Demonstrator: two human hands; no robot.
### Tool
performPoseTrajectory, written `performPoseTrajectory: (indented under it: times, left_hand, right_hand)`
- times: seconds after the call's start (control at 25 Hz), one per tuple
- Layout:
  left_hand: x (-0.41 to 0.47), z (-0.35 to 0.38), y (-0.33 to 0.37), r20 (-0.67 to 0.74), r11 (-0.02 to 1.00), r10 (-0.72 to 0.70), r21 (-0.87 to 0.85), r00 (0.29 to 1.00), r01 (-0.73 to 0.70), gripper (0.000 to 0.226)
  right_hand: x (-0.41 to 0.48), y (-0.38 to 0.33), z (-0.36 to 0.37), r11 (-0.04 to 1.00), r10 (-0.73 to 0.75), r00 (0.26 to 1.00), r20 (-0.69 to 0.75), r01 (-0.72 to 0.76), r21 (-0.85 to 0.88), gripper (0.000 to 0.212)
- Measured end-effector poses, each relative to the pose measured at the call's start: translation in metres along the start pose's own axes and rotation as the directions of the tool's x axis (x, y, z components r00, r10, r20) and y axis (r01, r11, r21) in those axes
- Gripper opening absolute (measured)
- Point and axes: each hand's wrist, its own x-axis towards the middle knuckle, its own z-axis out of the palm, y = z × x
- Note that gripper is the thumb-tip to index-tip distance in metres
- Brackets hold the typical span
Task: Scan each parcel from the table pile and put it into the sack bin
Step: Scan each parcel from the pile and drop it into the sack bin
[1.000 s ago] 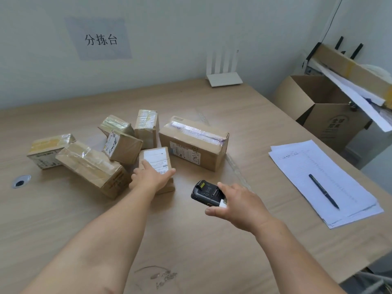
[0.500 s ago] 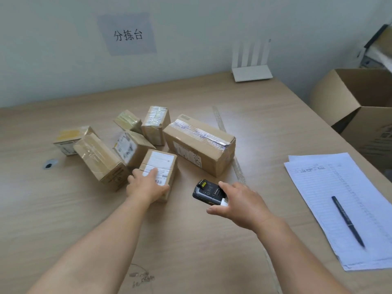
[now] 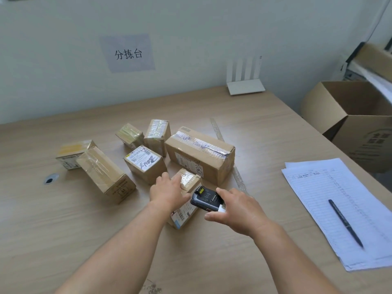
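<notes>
Head view: the left hand is tipping a parcel while the right hand is bringing a scanner over it.

The left fingers are curling over the parcel's top and gripping it. The right fingers and thumb are pinching the scanner just beside them. The parcel is sitting under both hands on the table, with the pile just beyond the fingers. The scan may be missing, since the scanner is hovering very close and the left wrist is covering part of the label. The one-handed grip on taped cardboard could also be slipping once lifting starts. Most of the label is hiding under hand and scanner. Whether the parcel's far edge is touching the table cannot be told. No sack bin is showing for certain, though an open carton is standing well right of the right fingers.
</notes>
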Motion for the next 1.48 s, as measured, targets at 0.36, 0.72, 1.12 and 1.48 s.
performPoseTrajectory:
  times: [0.36,0.72,1.12,1.48]
  left_hand:
    - [0.018,-0.012,0.004,0.205,0.998,-0.039,-0.041,0.978,0.048,0.093]
    - [-0.013,0.01,-0.093,0.19,-0.067,-0.181,-0.981,0.965,0.181,0.077]
    - [-0.041,0.015,-0.16,0.1,-0.215,-0.336,-0.976,0.937,0.027,0.069]
    - [-0.029,-0.03,-0.184,-0.075,-0.144,-0.372,-0.98,0.925,-0.137,0.06]
  right_hand:
    - [-0.009,0.001,-0.001,0.997,0.076,0.996,-0.043,-0.077,-0.018,0.078]
    - [-0.011,-0.02,0.004,0.997,0.051,0.998,-0.022,-0.052,-0.055,0.071]
    - [-0.013,-0.065,0.011,0.965,-0.092,0.989,0.114,0.117,-0.233,0.053]
    - [-0.019,-0.068,0.009,0.96,-0.104,0.986,0.128,0.133,-0.248,0.051]
